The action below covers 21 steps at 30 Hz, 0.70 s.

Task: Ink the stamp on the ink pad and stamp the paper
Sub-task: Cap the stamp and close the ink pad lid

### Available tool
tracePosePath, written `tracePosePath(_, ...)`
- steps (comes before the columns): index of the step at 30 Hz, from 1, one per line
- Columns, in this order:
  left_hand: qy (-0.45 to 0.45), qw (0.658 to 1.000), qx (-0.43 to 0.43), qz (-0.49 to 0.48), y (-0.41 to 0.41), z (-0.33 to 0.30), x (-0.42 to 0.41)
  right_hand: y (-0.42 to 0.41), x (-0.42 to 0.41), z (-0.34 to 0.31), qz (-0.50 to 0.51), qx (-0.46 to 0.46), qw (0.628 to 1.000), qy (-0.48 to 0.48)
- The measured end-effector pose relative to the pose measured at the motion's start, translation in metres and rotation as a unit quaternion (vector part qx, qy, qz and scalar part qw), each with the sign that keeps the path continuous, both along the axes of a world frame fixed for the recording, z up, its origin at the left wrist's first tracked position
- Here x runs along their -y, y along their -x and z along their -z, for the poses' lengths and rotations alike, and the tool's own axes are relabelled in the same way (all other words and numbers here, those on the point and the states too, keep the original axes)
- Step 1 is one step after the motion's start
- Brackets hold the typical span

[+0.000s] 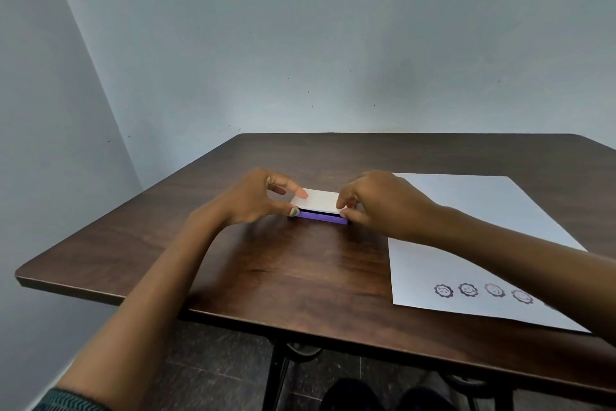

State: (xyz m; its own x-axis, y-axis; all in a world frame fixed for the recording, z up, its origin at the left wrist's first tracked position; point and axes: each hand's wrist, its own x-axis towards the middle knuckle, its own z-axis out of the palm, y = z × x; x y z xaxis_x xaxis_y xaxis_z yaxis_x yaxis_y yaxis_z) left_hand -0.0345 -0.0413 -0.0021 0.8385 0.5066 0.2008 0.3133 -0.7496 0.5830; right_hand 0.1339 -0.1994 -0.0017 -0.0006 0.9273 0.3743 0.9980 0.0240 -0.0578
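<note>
Left hand (256,199): our fingers pinch the left end of the ink pad (321,209), thumb low on its purple base, forefinger on the white lid (316,200).

Right hand (370,202): our fingertips grip the lid's right end; the lid sits slightly raised, a dark gap showing beneath it.

Ink pad: on the surface (300,264), between our hands.

Paper (466,244): just right of the ink pad, bearing a row of smiley impressions (468,289) along its near edge.

Stamp: not in view.

Progress, as we judge it: several stampings done; we cannot tell whether the lid is opening or closing.
</note>
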Motion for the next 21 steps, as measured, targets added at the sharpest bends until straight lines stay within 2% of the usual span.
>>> tracePosePath(4,0.020,0.999,-0.025,0.004,-0.001,-0.006,-0.004,-0.002,-0.002,-0.004,0.007,-0.043,0.999,-0.012)
tracePosePath(9,0.056,0.984,-0.168,0.024,-0.009,-0.015,-0.016,0.001,-0.016,-0.015,0.031,-0.078,0.995,0.062)
tracePosePath(11,0.052,0.979,-0.196,0.036,-0.012,-0.015,-0.019,0.004,-0.023,-0.017,0.033,-0.089,0.990,0.100)
tracePosePath(17,0.117,0.983,-0.124,0.067,-0.005,0.000,-0.030,0.011,-0.039,-0.023,0.039,-0.103,0.979,0.169)
tracePosePath(21,0.114,0.985,-0.113,0.061,-0.001,0.004,-0.037,0.011,-0.044,-0.028,0.036,-0.124,0.974,0.184)
